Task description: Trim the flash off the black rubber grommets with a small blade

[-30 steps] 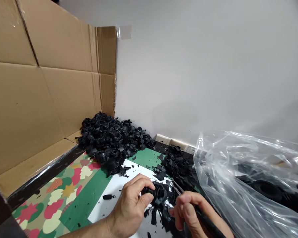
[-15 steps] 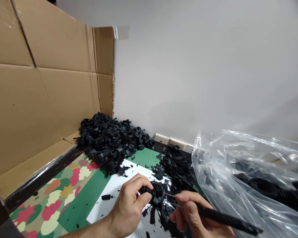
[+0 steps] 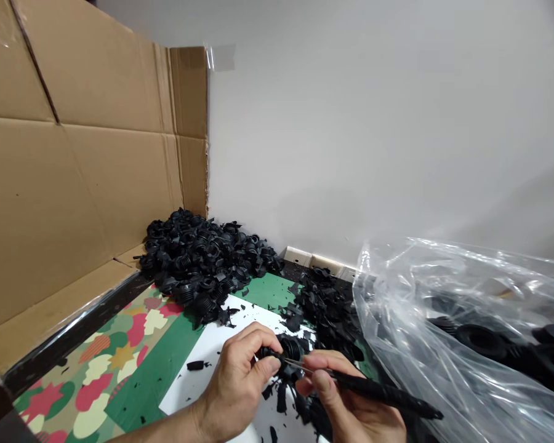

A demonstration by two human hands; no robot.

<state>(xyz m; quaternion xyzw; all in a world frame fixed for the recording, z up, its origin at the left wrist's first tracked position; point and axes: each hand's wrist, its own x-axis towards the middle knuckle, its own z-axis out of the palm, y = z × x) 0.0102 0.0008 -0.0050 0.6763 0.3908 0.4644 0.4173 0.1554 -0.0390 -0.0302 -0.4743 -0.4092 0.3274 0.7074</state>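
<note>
My left hand (image 3: 235, 378) pinches a black ribbed rubber boot (image 3: 290, 348) between thumb and fingers, above the white sheet (image 3: 200, 357). In my right hand (image 3: 346, 400) is a pair of tweezers (image 3: 392, 399) with a black-wrapped handle. Their thin metal tips point left and reach the boot near my left thumb; whether they grip any of it I cannot tell. Black rubber scraps (image 3: 281, 399) lie on the sheet below both hands.
A heap of black ribbed rubber pieces (image 3: 203, 252) stands against the cardboard wall (image 3: 115, 147). Thin rubber scraps (image 3: 332, 314) are piled right of the sheet. A clear plastic bag (image 3: 397, 320) with black rubber parts (image 3: 482, 341) lies at the right.
My right hand has moved left, bringing the tweezers' tips across the boot close to my left thumb. My left hand keeps its hold in nearly the same place.
</note>
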